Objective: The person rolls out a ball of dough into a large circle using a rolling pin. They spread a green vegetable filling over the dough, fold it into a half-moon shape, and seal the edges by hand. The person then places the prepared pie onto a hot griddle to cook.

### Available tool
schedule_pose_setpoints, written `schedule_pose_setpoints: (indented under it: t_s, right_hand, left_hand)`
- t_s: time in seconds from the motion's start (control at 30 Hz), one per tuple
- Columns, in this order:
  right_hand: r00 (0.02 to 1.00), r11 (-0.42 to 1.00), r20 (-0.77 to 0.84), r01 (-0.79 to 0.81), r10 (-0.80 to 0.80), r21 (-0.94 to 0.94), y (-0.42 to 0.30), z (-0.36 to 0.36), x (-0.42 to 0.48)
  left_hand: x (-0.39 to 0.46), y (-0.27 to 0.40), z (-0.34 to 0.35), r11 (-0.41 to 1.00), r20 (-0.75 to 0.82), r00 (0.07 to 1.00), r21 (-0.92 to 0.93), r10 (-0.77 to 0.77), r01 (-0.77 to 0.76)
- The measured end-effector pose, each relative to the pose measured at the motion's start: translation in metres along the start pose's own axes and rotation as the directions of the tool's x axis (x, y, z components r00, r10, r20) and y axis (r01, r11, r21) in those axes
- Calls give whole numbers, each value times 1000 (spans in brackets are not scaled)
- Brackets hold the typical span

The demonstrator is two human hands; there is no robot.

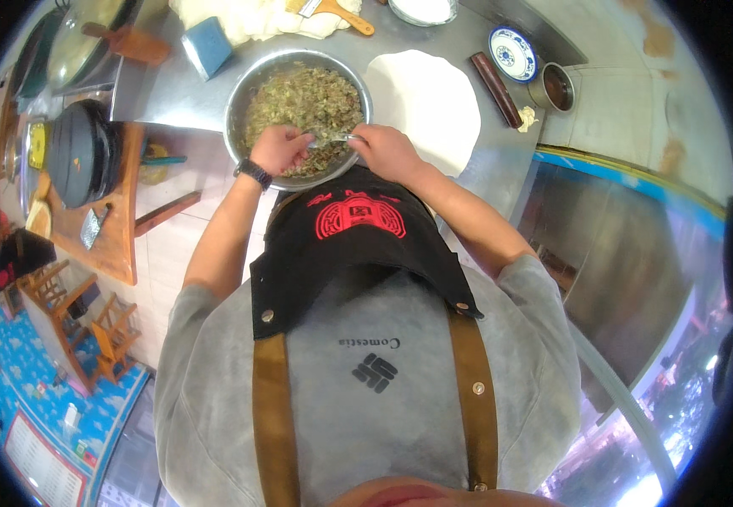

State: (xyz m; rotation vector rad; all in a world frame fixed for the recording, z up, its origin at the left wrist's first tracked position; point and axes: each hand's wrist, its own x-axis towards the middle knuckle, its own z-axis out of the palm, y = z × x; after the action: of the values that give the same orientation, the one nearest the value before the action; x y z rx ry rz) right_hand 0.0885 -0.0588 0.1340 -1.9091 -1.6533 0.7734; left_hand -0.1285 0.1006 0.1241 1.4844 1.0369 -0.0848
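A wide metal mixing bowl (234, 120) full of chopped, greenish-brown filling (303, 95) stands right before me, at the counter's near edge. Over its near side my right hand (388, 151) grips the handle of a metal spoon (336, 137). At the spoon's other end, my left hand (279, 151) has its thumb and fingers closed on it; its curled fingers partly hide that end. A large, thin white sheet of dough (426, 108) lies flat on the metal counter, just right of the bowl.
Beyond the bowl are a blue-sided block-like object (208, 47), a mass of dough (246, 19) and a wooden-handled brush (344, 14). At right lie a dark rolling pin (495, 89), a dough scrap (526, 118), a patterned plate (513, 54) and a metal cup (538, 92).
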Motion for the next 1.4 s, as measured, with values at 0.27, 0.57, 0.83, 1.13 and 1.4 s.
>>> schedule_pose_setpoints:
  t_s: [0.27, 0.57, 0.83, 1.13, 1.4]
  right_hand:
    - [996, 986, 89, -17, 32, -169, 16, 15, 0]
    - [921, 945, 213, -323, 326, -49, 25, 24, 13]
    - [949, 964, 177, -250, 262, -89, 28, 18, 18]
    - [981, 939, 9, -188, 193, 287, -24, 3, 29]
    - [952, 919, -17, -291, 306, 265, 2, 11, 39]
  left_hand:
    - [10, -12, -26, 985, -118, 978, -12, -175, 174]
    - [4, -56, -32, 978, -319, 932, -169, -173, 124]
    - [-7, -41, -28, 978, -363, 929, -158, 72, -137]
    - [-4, -48, -26, 506, -61, 992, -856, 108, -108]
    - [-24, -34, -21, 823, -358, 770, 440, 527, -359]
